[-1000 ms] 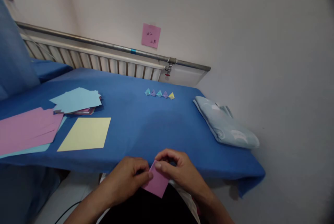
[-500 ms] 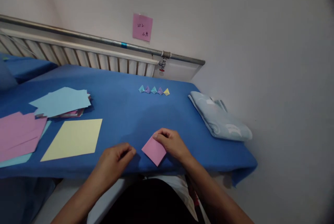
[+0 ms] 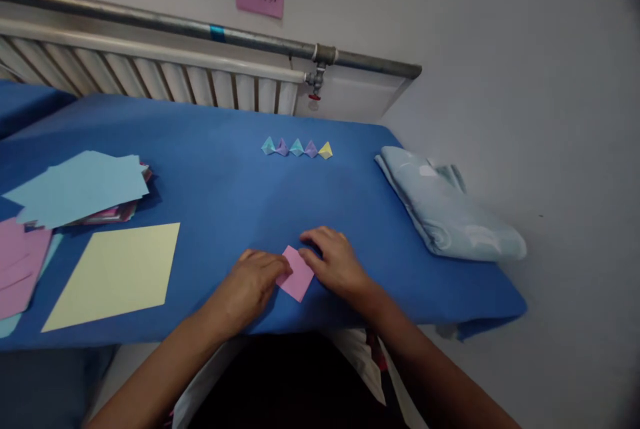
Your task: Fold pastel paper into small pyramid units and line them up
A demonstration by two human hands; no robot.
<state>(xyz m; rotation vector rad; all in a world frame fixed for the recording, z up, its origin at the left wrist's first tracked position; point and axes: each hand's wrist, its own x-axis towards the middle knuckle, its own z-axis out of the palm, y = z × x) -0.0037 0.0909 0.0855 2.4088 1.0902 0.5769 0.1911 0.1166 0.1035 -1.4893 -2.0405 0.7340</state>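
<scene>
A small folded pink square of paper (image 3: 300, 277) lies corner-up on the blue cloth, close to the table's front edge. My left hand (image 3: 256, 280) has its fingers pressed together on the paper's left side, covering that corner. At the right corner, my right hand (image 3: 336, 263) has thumb and fingers apart, the thumb tip touching or nearly touching the paper. Farther back is a row of several small folded paper pieces (image 3: 297, 147) in turquoise, purple and yellow.
To the left lie a yellow sheet (image 3: 117, 272), a stack with blue sheets (image 3: 83, 189) on top, and pink sheets (image 3: 23, 262). A folded light-blue towel (image 3: 450, 212) sits at right. Behind the blue-covered table (image 3: 215, 175) are a radiator (image 3: 150, 79) and pipe (image 3: 270, 42).
My left hand has moved right onto the pink paper. My right hand has loosened from its upper edge, fingers spreading. The view has shifted, bringing the table closer.
</scene>
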